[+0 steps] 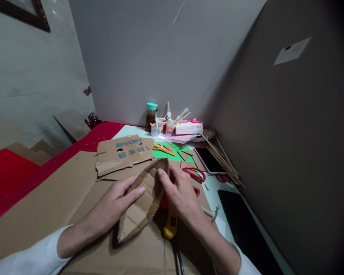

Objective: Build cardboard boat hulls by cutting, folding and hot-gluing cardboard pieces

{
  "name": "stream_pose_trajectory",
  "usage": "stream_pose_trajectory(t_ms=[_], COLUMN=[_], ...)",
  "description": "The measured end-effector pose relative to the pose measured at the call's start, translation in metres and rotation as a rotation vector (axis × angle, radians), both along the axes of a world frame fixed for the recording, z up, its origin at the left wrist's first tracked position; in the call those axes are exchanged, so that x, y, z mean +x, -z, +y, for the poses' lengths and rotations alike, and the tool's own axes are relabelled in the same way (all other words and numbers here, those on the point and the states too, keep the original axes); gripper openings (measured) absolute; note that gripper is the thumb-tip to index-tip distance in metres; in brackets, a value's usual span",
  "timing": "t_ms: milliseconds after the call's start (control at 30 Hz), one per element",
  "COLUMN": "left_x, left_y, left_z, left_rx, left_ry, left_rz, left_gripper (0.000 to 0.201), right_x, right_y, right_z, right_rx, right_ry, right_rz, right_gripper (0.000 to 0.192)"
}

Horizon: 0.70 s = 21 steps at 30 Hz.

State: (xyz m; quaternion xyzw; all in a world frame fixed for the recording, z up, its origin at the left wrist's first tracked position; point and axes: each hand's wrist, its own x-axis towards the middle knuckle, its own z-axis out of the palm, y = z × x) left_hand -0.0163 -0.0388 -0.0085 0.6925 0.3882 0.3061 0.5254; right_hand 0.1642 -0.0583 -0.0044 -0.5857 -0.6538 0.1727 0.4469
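A boat-shaped cardboard piece (pixel 149 187) with raised, folded walls is held tilted between both hands, its hollow side facing me. My left hand (pixel 117 198) grips its left wall, thumb inside and fingers behind. At the upper right end, my right hand (pixel 182 191) pinches the wall, with its thumb on the inner face and the other fingers outside. A yellow glue gun (pixel 170 227) with a black cord lies below the right hand, partly covered by it. Red-handled scissors (pixel 199 175) rest just beyond that hand, their blades hidden.
Large cardboard sheets (pixel 83 183) cover the table. Farther back lie a printed cardboard piece (pixel 126 152) and orange scissors (pixel 164 149). A lidded bottle (pixel 151 117), cups and a tissue pack (pixel 189 126) stand at the rear. Wooden sticks (pixel 225 162) and a black slab (pixel 243 229) line the right.
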Motion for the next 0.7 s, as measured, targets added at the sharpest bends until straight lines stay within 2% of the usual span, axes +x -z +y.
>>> stream_pose_trajectory(t_ms=[100, 167, 367, 467, 600, 700], left_x=[-0.003, -0.005, -0.009, -0.006, -0.004, -0.006], left_y=[0.009, 0.018, 0.037, 0.035, 0.026, 0.024], left_z=[-0.002, -0.003, -0.009, -0.006, -0.002, -0.002], left_rx=[0.117, 0.165, 0.202, 0.178, 0.147, 0.165], left_ry=[-0.053, -0.105, -0.243, -0.215, -0.133, -0.145], left_rz=[0.049, 0.068, 0.044, 0.017, 0.051, 0.063], left_gripper=[0.039, 0.040, 0.038, 0.038, 0.043, 0.040], right_x=[-0.007, -0.012, -0.021, -0.021, -0.020, -0.021], right_y=[0.002, 0.004, 0.014, 0.017, 0.016, 0.013], right_z=[-0.005, -0.009, -0.012, -0.010, -0.008, -0.007], right_rx=[0.034, 0.068, 0.262, 0.281, 0.197, 0.128], right_ry=[-0.061, -0.050, -0.037, -0.051, -0.076, -0.099], right_rz=[0.043, 0.058, 0.092, 0.117, 0.158, 0.204], right_gripper=[0.026, 0.023, 0.017, 0.016, 0.015, 0.019])
